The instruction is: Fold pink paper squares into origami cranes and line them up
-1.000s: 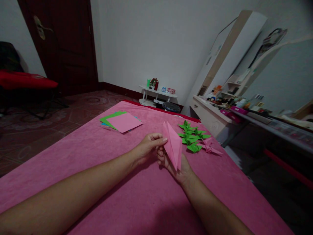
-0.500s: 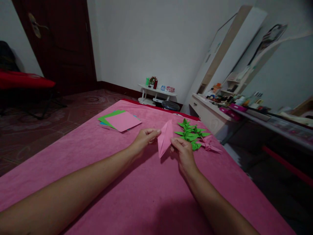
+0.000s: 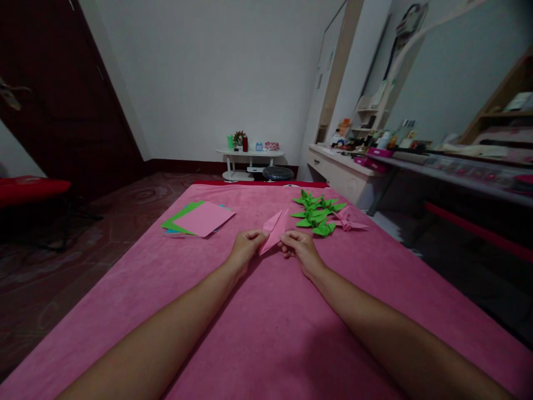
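Note:
A folded pink paper (image 3: 275, 230), long and pointed, is held low over the pink cloth (image 3: 258, 322) between both hands. My left hand (image 3: 245, 250) pinches its left edge with closed fingers. My right hand (image 3: 298, 249) pinches its right edge, fingers curled. Just beyond my right hand lie several green paper cranes (image 3: 315, 212) and one pink paper crane (image 3: 348, 222). A stack of flat paper sheets (image 3: 199, 218), pink on top of green and blue, lies to the left of my left hand.
The cloth-covered surface ends at the far edge near a small white table (image 3: 249, 156) with small items. A cluttered desk (image 3: 358, 166) and shelves stand at the right. A dark door (image 3: 58, 105) and a red seat (image 3: 29, 188) are at the left.
The pink paper has gone from upright to lying low and flatter. My right hand has shifted from under it to its right edge. The view has swung level and to the right.

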Demonstrator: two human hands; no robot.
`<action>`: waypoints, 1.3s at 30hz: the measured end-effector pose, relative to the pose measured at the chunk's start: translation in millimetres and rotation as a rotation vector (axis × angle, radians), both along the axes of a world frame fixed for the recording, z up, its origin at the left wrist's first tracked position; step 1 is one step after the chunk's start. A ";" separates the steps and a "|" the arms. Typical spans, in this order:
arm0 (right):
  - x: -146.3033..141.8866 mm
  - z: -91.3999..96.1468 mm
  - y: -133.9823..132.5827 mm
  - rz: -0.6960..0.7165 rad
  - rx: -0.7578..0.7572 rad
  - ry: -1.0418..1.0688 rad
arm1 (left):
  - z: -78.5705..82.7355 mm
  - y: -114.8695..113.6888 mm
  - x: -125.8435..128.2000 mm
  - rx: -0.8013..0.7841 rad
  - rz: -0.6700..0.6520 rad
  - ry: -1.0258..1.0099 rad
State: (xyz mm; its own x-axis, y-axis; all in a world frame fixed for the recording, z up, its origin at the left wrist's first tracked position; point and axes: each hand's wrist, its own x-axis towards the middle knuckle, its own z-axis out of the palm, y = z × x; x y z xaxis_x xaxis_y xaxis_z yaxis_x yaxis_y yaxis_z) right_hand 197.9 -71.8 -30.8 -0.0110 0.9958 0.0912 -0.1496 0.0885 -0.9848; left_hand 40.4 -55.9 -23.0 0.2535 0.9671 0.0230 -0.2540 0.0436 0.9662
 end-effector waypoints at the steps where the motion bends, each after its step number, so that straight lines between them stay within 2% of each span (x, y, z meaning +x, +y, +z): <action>1: 0.2 0.9 -0.5 0.009 -0.005 0.002 | 0.3 0.9 -1.2 0.035 0.007 0.028; 6: 0.0 2.2 0.2 -0.004 0.013 0.044 | 0.4 4.0 -4.0 0.089 -0.031 0.130; 13: 0.0 -7.1 10.4 -0.226 0.068 0.149 | -0.4 2.4 0.2 0.109 -0.113 0.213; 19: 10.8 -3.9 16.6 -0.349 0.043 0.296 | -1.9 5.8 -1.0 0.115 -0.116 0.257; 25: 14.8 -0.1 16.5 -0.336 -0.030 0.310 | -5.8 13.1 -5.3 0.101 -0.013 0.258; 28: 20.1 0.3 17.3 -0.347 -0.041 0.223 | -7.3 21.1 -12.2 0.122 0.051 0.272; 33: 32.0 -2.6 22.7 -0.270 -0.018 -0.058 | -9.3 37.9 -28.7 0.204 0.050 0.389; 36: 34.5 -5.8 25.7 -0.218 -0.007 -0.309 | -8.2 44.0 -38.4 0.327 0.055 0.624; 39: 34.2 -8.6 26.1 -0.210 0.092 -0.689 | -4.4 43.9 -46.4 0.473 0.044 0.928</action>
State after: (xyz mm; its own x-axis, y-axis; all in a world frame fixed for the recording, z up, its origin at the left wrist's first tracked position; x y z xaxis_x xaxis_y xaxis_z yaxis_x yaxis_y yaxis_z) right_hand 232.1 -45.8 -39.5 0.0949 0.9718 0.2157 0.5317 0.1337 -0.8363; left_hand -6.0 -12.0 -27.3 0.3295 0.9191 0.2159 0.6056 -0.3812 0.6985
